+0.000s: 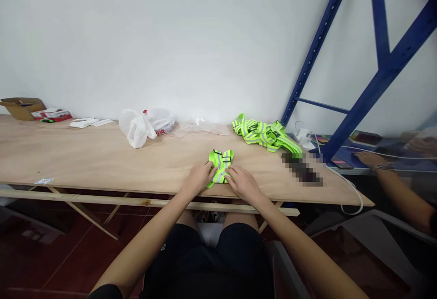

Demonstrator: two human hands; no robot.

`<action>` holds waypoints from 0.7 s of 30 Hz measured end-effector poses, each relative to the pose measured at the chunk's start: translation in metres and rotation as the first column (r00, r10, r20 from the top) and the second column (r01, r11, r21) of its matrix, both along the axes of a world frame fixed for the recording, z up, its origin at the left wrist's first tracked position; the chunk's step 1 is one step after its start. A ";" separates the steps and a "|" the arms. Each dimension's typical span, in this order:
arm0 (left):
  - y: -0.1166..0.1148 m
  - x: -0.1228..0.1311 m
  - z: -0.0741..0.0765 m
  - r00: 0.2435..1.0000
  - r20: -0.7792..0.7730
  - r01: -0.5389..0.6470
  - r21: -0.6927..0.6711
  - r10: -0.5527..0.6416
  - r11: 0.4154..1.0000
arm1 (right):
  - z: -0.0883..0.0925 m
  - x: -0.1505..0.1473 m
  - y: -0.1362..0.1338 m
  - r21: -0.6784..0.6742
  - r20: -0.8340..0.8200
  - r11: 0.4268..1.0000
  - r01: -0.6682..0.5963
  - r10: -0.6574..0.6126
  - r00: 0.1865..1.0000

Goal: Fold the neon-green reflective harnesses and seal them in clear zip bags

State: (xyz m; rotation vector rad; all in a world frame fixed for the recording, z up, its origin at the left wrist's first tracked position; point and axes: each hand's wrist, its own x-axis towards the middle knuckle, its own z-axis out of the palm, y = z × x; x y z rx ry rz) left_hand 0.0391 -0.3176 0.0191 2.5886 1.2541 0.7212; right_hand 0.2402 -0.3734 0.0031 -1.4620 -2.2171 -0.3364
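A small bundle of fluorescent yellow-green reflective straps (219, 170), with silver stripes and dark buckles, lies folded on the wooden table (85, 158) near its front edge. My left hand (198, 177) grips the bundle's left side, thumb and fingers bent onto it. From the right, my right hand (245, 182) holds the other side with its fingertips on the straps. The fingertips partly cover the lower half of the bundle. Farther back on the right lies a larger tangled pile of the same reflective straps (262, 134), apart from both hands.
White plastic bags (136, 128) and clear bags (201, 127) lie along the wall. A cardboard box (23, 108) stands far left. Blue rack posts (362, 103) rise at right, beside a white cable (353, 187). Another person's hand (370, 159) rests beyond them near a phone (341, 162).
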 end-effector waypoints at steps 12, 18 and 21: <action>-0.046 -0.044 -0.005 0.957 0.064 0.282 0.027 -0.283 0.959 | -0.001 0.016 -0.042 -0.078 -0.239 0.971 -0.228 0.204 0.949; 0.008 -0.007 0.010 0.989 0.146 0.005 -0.089 0.008 0.996 | 0.008 0.014 0.008 -0.290 -0.363 0.956 -0.032 -0.079 0.928; 0.027 0.001 0.012 0.984 0.133 -0.108 -0.094 0.120 0.990 | 0.005 0.015 0.024 -0.273 -0.337 0.960 0.063 -0.157 0.928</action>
